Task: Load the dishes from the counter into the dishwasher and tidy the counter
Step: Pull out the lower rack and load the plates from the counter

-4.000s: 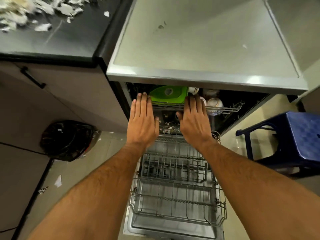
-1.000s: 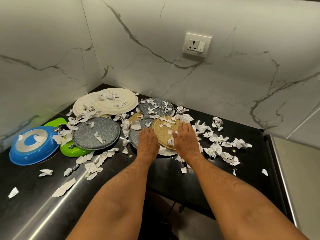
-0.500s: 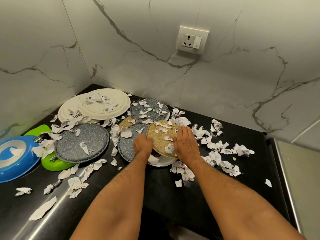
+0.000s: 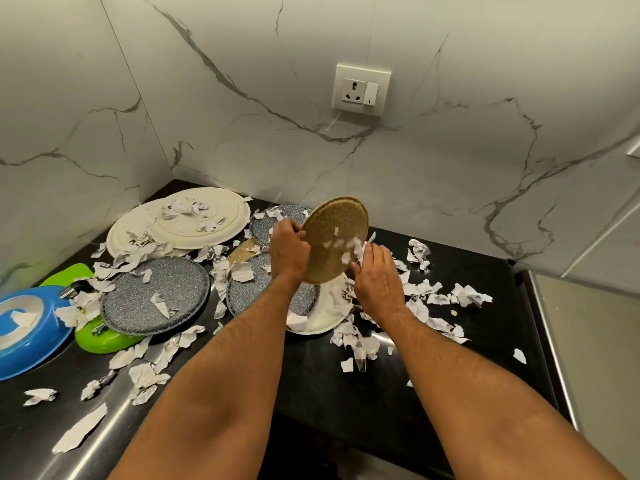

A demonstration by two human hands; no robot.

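Note:
A speckled gold plate point(image 4: 334, 237) is tilted up on edge above the black counter point(image 4: 311, 382), and paper scraps are sliding off its face. My left hand point(image 4: 288, 249) grips its left rim. My right hand point(image 4: 375, 282) holds its lower right edge. Below it lie a white plate point(image 4: 325, 315) and a grey speckled plate point(image 4: 254, 292). Another grey speckled plate point(image 4: 154, 294) lies further left. Torn paper scraps point(image 4: 436, 296) cover the counter.
Two large white plates point(image 4: 180, 223) are stacked in the back corner. A blue plate point(image 4: 24, 322) and a green plate point(image 4: 100, 337) lie at the left edge. A wall socket point(image 4: 362, 90) is on the marble wall. A steel surface point(image 4: 595, 341) adjoins the counter on the right.
Both hands have lifted the gold plate off the pile and tipped it upright, so scraps fall from it. Four seconds ago my hands were at the dishwasher's upper rack.

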